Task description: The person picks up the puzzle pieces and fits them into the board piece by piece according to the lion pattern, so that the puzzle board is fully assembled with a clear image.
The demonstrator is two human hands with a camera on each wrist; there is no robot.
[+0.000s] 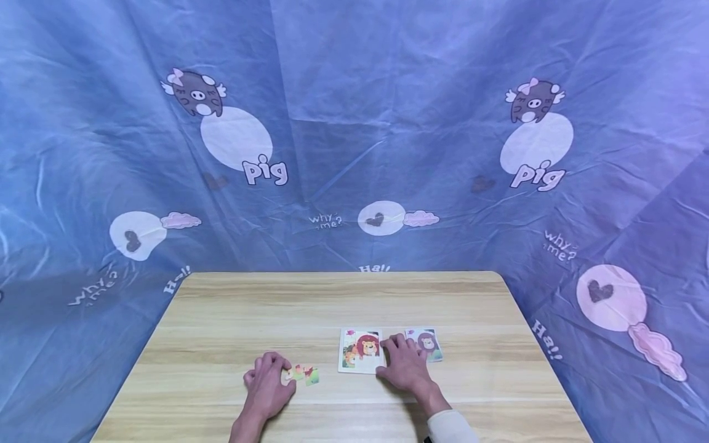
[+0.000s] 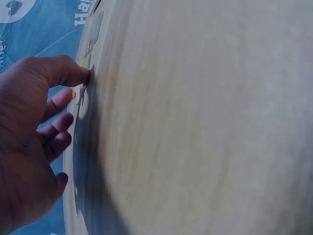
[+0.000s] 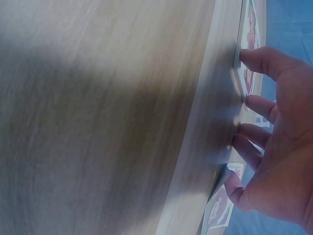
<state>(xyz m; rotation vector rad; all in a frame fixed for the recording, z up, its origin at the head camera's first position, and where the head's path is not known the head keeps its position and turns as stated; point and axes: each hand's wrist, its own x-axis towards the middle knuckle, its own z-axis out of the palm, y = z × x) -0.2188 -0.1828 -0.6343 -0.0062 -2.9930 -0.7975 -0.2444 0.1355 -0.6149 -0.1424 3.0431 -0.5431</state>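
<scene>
My left hand [image 1: 267, 384] is low over the table, thumb and index finger on either side of a few small joined puzzle pieces [image 1: 312, 376], pinching their left end. The left wrist view shows the thumb [image 2: 78, 74] and index fingertips close together at these pieces. A white-framed puzzle board [image 1: 360, 368] with a partly filled lion picture lies flat to their right. My right hand [image 1: 406, 367] touches the board's right edge with thumb and index finger, its fingers spread. Beneath its outer fingers lies a lion picture card [image 1: 434, 351], partly covered; one edge looks lifted in the right wrist view.
The wooden table [image 1: 266, 307] extends to a rounded far edge. Blue cloth [image 1: 343, 141] printed with pigs and words hangs behind it and along both sides.
</scene>
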